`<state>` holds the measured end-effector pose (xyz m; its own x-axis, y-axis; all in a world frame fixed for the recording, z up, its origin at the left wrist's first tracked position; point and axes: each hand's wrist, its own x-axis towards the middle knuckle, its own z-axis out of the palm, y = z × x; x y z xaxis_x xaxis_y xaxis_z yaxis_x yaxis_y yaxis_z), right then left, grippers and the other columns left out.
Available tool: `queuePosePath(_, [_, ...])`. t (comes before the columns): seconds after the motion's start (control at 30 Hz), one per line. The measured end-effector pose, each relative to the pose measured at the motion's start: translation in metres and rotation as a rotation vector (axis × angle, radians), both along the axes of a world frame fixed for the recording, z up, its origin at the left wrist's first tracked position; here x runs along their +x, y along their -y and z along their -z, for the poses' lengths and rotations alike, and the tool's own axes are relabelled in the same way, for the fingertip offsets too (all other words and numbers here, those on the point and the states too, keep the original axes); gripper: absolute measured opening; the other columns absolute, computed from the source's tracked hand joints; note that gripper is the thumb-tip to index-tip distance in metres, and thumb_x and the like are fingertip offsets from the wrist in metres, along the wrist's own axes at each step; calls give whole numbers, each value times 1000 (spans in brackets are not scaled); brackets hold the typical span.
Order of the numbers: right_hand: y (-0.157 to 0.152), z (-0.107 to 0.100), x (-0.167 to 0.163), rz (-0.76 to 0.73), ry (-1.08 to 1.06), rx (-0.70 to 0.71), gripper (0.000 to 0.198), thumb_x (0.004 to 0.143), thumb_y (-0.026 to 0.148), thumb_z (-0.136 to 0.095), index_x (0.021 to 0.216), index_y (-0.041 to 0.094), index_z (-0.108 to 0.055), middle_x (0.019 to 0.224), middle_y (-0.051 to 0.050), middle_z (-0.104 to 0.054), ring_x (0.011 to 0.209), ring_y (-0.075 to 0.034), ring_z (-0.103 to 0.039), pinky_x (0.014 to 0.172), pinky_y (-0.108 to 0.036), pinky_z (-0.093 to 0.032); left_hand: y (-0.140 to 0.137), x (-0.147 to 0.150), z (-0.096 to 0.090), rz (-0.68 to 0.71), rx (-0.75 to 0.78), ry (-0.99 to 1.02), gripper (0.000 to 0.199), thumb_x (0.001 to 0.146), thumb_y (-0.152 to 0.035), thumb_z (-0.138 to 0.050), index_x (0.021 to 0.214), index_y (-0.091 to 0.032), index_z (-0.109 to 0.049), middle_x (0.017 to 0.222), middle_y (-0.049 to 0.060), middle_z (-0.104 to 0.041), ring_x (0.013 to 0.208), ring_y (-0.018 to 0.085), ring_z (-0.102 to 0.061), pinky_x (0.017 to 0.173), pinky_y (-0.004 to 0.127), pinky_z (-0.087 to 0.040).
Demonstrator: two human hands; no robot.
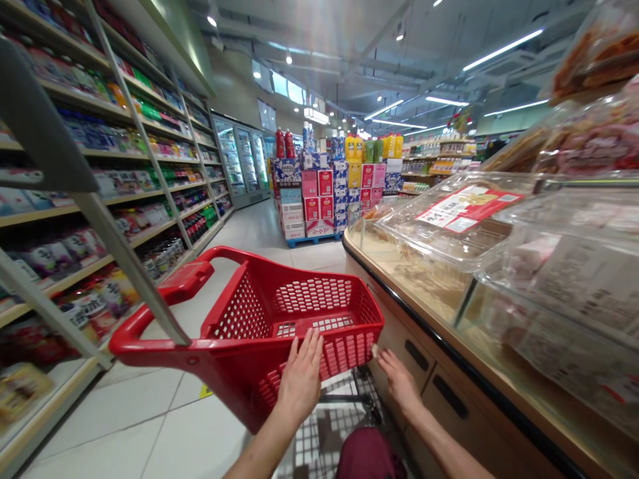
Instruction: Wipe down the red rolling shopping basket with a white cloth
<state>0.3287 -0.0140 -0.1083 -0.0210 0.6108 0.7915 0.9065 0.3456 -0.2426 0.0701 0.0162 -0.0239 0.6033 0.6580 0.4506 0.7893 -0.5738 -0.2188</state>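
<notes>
Cart (pixel 247 350) at eleven o'clock seems to be steadied: left hand (pixel 302 372) lies against it, fingers straight; whether right hand (pixel 399 380) pinches pale scrap (pixel 375 350), one cannot tell. Next move likely needs firm hold.

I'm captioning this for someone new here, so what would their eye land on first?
Probably the bright red shopping cart at lower centre, with the left hand laid flat against its near side and the right hand by its far corner. Next, the colourful stacked boxes on a blue pallet straight ahead, then a clear plastic tray with a red label on the right.
</notes>
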Motion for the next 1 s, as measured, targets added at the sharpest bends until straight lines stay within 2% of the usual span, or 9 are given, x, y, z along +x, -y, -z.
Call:
queuePosePath(0.17, [-3,-41,-28,-27,-47,18,55,74,2,-35,123,24,-44,126,-2,-46,122,-18,-35,98,-41,-37,2,-2,0,-25,15,9,59,70,-18,-39,129,-10,-32,138,8,-28,129,21,-17,106,40,-15])
queuePosePath(0.27, [-3,-33,-48,-61,-3,-28,54,73,1,-36,121,22,-47,123,-5,-50,119,-19,-39,94,-40,-41,5,-4,2,-31,21,3,58,71,-18,-39,128,-11,-34,138,7,-29,129,21,-18,105,39,-16])
queuePosePath(0.33, [2,-18,-59,-113,47,-86,58,69,-2,-34,120,24,-48,117,-4,-55,115,-17,-45,90,-37,-45,7,-8,3,-13,17,-7,58,71,-17,-38,128,-12,-33,139,7,-29,129,20,-19,104,38,-18])
queuePosePath(0.4, [5,-13,-68,-156,67,-102,61,69,-3,-33,121,26,-47,115,-3,-57,114,-16,-45,90,-36,-46,8,-12,3,0,15,-8,58,71,-17,-38,129,-13,-32,139,6,-28,129,19,-19,104,38,-18])
queuePosePath(0.53, [-3,-40,-80,-155,19,7,55,76,1,-34,125,25,-41,124,-4,-49,122,-18,-33,97,-42,-37,7,-18,-1,-35,33,28,61,71,-19,-39,130,-11,-29,139,8,-27,129,21,-18,104,40,-17])
queuePosePath(0.6, [-7,-47,-85,-158,40,39,54,77,1,-34,125,24,-42,123,-4,-50,122,-18,-33,98,-42,-37,5,-20,-3,-63,40,45,62,71,-19,-40,130,-10,-28,139,9,-27,129,22,-19,104,41,-16])
queuePosePath(0.77, [-4,-38,-93,-227,140,-15,54,76,0,-33,121,25,-47,115,-3,-57,116,-16,-43,90,-36,-46,5,-29,-6,-76,38,35,60,72,-21,-39,130,-11,-29,138,9,-30,128,21,-21,104,39,-16])
queuePosePath(0.93, [-10,-57,-107,-237,78,68,51,79,2,-35,125,24,-42,123,-4,-50,122,-18,-34,97,-41,-38,7,-37,-10,-114,34,49,59,73,-24,-40,130,-11,-31,137,9,-31,129,22,-20,104,40,-16])
queuePosePath(1.0, [-10,-52,-111,-247,118,69,49,79,3,-36,122,24,-45,119,-4,-54,119,-18,-38,94,-38,-42,9,-40,-9,-104,36,43,58,73,-24,-40,129,-11,-31,138,9,-30,129,21,-20,104,39,-16])
